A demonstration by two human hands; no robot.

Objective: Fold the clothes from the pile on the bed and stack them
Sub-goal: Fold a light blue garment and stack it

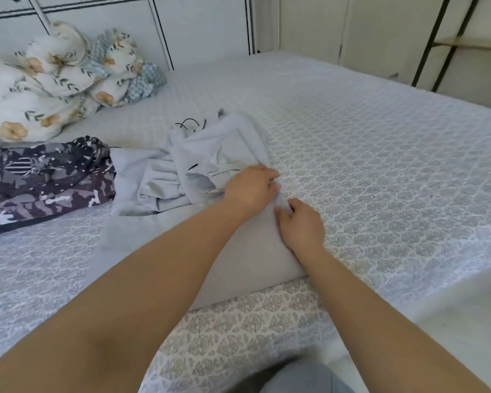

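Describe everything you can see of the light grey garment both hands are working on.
The light grey garment is soft, thin-looking fabric, partly folded and rumpled, lying on the patterned bed cover. A thin black cord shows at its far end, and a short dark line marks its middle. Its near part lies smoother, under the forearms. The left hand and right hand pinch its right edge. Its left side lies against the dark patterned garment.

bed [380, 154] open rightward, camouflage garment [46, 180] left
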